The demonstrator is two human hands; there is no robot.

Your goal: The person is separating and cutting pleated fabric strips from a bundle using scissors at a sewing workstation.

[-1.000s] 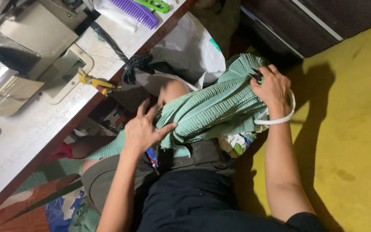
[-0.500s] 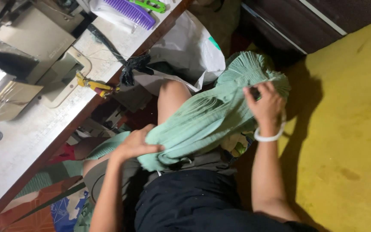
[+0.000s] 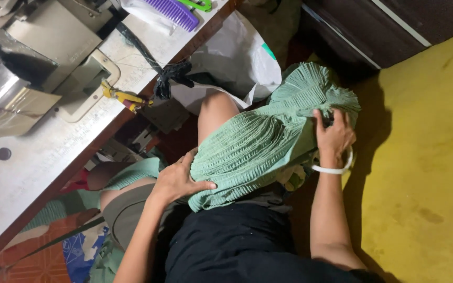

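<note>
Both hands have slid apart along the pleated green fabric (image 3: 258, 152) draped over the knee, left hand (image 3: 176, 181) pinching its lower edge, right hand (image 3: 334, 137) gripping the far bunched end, so even tension across the pleats looks wisest.

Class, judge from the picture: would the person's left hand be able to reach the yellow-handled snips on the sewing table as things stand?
Probably yes. The left hand rests on the green pleated cloth near the table edge, and the snips lie just past that edge with nothing over them. It would have to let go of the cloth first.
</note>
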